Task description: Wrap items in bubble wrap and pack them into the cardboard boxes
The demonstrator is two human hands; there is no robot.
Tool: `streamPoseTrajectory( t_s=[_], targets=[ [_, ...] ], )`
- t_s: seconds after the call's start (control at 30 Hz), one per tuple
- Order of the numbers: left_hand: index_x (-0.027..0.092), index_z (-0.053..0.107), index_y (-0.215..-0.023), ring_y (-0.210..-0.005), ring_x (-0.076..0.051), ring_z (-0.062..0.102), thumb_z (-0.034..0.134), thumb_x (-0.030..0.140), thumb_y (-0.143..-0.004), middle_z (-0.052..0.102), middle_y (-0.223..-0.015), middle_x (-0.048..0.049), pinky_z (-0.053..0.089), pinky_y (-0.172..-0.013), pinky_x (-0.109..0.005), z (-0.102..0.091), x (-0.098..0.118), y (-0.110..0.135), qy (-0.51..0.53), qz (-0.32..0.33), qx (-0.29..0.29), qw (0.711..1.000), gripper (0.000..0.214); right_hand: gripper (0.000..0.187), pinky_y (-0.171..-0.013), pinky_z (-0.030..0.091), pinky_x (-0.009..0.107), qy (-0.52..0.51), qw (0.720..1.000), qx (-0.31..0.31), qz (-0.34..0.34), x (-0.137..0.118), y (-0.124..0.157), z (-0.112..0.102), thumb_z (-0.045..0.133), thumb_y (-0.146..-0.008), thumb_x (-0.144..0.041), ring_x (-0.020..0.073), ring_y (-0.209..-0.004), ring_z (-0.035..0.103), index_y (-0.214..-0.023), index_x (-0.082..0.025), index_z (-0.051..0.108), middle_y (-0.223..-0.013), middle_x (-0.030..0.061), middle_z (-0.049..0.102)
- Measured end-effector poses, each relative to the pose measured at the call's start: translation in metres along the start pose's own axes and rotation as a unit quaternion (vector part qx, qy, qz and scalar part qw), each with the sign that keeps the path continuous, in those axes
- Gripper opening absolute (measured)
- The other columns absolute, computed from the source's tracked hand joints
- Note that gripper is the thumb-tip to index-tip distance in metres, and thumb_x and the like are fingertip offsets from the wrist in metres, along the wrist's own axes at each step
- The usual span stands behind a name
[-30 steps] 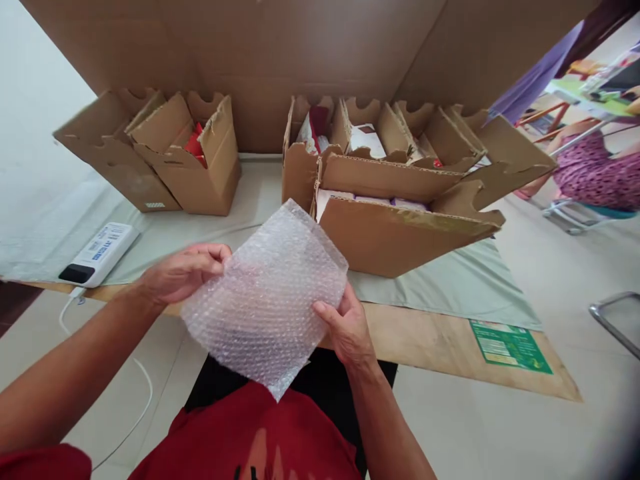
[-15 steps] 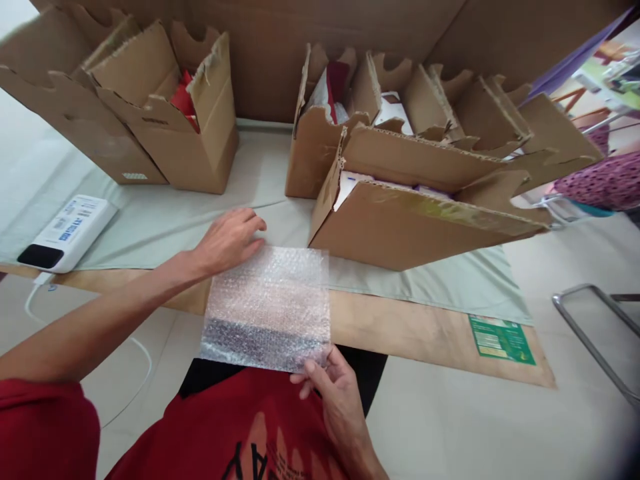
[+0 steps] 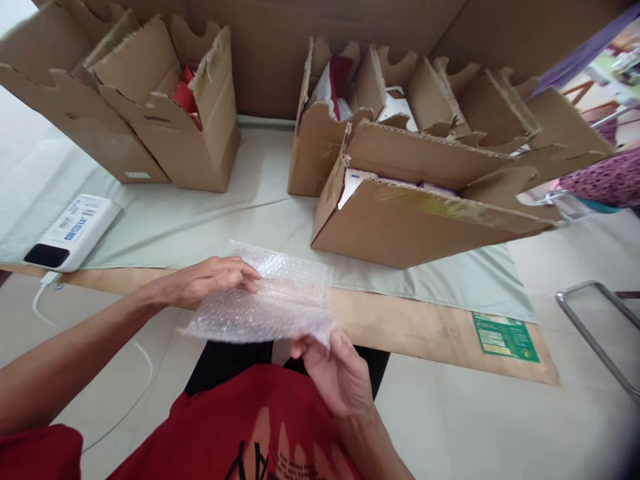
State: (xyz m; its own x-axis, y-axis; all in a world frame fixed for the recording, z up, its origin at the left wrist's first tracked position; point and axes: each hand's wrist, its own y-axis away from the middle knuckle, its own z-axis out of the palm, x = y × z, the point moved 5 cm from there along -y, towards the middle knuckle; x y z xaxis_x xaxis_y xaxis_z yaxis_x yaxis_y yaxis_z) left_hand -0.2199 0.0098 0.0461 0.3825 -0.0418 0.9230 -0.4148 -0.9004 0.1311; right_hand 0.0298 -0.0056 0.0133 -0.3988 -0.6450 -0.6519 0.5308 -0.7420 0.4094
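My right hand: fingers clamped on edge of clear plastic bubble-wrap sheet. My left hand touches it; can't tell whether fingers grip. Sheet front-left of long brown cardboard box.

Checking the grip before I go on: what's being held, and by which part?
Bubble wrap, pinched at its near right corner by the right hand. The left hand is at its left side; whether it grips cannot be told.

The shirt is red, and its front carries pale brown pointed shapes and black letters. The sleeve at near left is also red; black cloth covers the legs.
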Motion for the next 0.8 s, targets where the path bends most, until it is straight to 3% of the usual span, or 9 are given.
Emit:
streamPoseTrajectory(
  t_s=[0.1,0.2,0.3,0.4,0.57,0.67,0.8],
  targets=[
    [0.025,0.066,-0.132,-0.116,-0.031,0.067,0.026,0.067,-0.099,0.075,-0.119,-0.0123,0.049,-0.102,-0.047,-0.011,-0.013,0.005,0.119,-0.022,0.031,0.992,0.067,0.026,-0.084,0.055,0.041,-0.011,0.997,0.057,-0.05,-0.004,-0.013,-0.002,0.071,-0.086,-0.053,0.0296,-0.117,0.066,-0.09,-0.028,0.073,-0.127,0.0076,0.072],
    [0.025,0.068,-0.129,-0.121,-0.034,0.064,0.041,0.074,-0.092,0.073,-0.123,-0.0126,0.051,-0.099,-0.046,-0.012,-0.021,0.012,0.15,-0.032,0.064,0.986,0.067,0.035,-0.099,0.052,0.047,-0.003,0.997,0.057,-0.052,-0.003,-0.017,-0.003,0.062,-0.091,-0.056,0.0316,-0.138,0.052,-0.111,-0.029,0.071,-0.147,0.0071,0.06],
    [0.026,0.072,-0.112,-0.105,-0.029,0.069,0.064,0.062,-0.085,0.076,-0.108,-0.0079,0.054,-0.089,-0.038,-0.012,-0.022,0.017,0.077,-0.098,0.158,0.979,0.046,0.048,-0.105,0.049,0.048,-0.023,0.999,0.03,-0.038,-0.002,-0.017,0.0,0.056,-0.093,-0.059,0.031,-0.143,0.047,-0.129,-0.028,0.066,-0.151,0.0084,0.055],
    [0.023,0.07,-0.08,-0.076,-0.02,0.064,0.062,0.052,-0.086,0.07,-0.081,-0.0022,0.05,-0.071,-0.031,-0.012,-0.012,0.018,-0.037,-0.15,0.263,0.952,0.031,0.047,-0.106,0.049,0.046,0.002,0.999,0.015,-0.031,-0.004,-0.015,0.002,0.057,-0.094,-0.054,0.0304,-0.144,0.046,-0.132,-0.027,0.063,-0.152,0.0087,0.054],
    [0.023,0.049,-0.058,-0.079,-0.021,0.055,0.056,0.047,-0.082,0.06,-0.07,-0.0021,0.044,-0.069,-0.033,-0.01,-0.004,0.01,-0.172,-0.132,0.289,0.933,0.035,0.046,-0.089,0.058,0.041,0.133,0.99,0.019,-0.05,-0.016,-0.009,0.003,0.065,-0.093,-0.042,0.0294,-0.127,0.06,-0.136,-0.028,0.057,-0.144,0.0112,0.059],
    [0.023,0.048,-0.059,-0.08,-0.022,0.054,0.055,0.044,-0.081,0.062,-0.073,-0.0033,0.044,-0.07,-0.034,-0.01,-0.011,0.007,-0.218,-0.132,0.277,0.927,0.031,0.044,-0.08,0.059,0.038,0.278,0.952,0.025,-0.128,-0.036,-0.011,0.009,0.065,-0.094,-0.037,0.0243,-0.104,0.067,-0.137,-0.028,0.056,-0.128,0.0109,0.067],
    [0.023,0.05,-0.06,-0.079,-0.023,0.053,0.055,0.041,-0.081,0.063,-0.079,-0.0059,0.045,-0.072,-0.037,-0.009,-0.017,0.007,-0.295,-0.121,0.268,0.909,0.027,0.033,-0.084,0.056,0.038,0.487,0.844,0.019,-0.224,-0.053,-0.036,0.016,0.06,-0.095,-0.029,0.0206,-0.092,0.065,-0.128,-0.026,0.063,-0.116,0.0087,0.07]
  ],
)
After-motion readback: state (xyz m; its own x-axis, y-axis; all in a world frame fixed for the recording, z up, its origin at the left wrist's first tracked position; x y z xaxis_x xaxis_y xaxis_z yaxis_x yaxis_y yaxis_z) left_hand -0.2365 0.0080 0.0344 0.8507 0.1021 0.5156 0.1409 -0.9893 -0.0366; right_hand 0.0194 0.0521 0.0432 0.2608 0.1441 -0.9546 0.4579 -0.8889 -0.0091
